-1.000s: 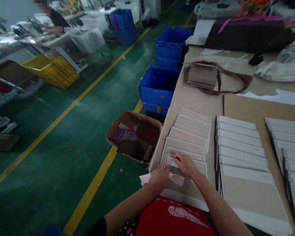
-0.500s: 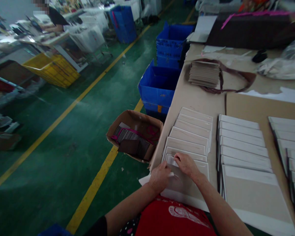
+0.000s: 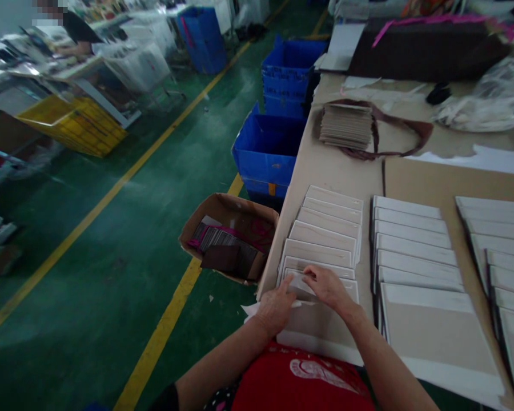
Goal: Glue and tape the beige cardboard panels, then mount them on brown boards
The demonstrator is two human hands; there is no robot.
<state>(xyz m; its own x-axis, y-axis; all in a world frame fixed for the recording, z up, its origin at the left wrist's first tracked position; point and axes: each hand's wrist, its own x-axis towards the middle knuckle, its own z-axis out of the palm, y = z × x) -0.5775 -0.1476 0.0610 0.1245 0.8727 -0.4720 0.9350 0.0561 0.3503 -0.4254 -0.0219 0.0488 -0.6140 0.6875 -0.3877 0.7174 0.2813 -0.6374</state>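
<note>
Both hands work over the nearest of a row of overlapping beige panels (image 3: 323, 233) with pale edges, at the table's left side. My left hand (image 3: 277, 308) is closed around crumpled white paper (image 3: 250, 310) that sticks out at its left side. Its index finger stretches forward onto the panel. My right hand (image 3: 329, 287) is just to the right, thumb and fingertips pinched together at the front panel's upper part. What sits between those fingertips is too small to make out. Below the hands lies another beige panel (image 3: 325, 325) with a white lower border.
Further rows of white-and-beige panels (image 3: 437, 325) lie to the right. A cardboard box (image 3: 186, 228) and blue bins (image 3: 263, 162) stand on the floor along the table's left edge. Farther up the table is a stack of cards (image 3: 346, 125) beside a brown strap (image 3: 420, 134). A person (image 3: 79, 31) sits far left.
The view has shifted slightly. My left index finger has straightened forward on the panel, closer to my right fingertips. My right hand stays pinched at nearly the same spot.
</note>
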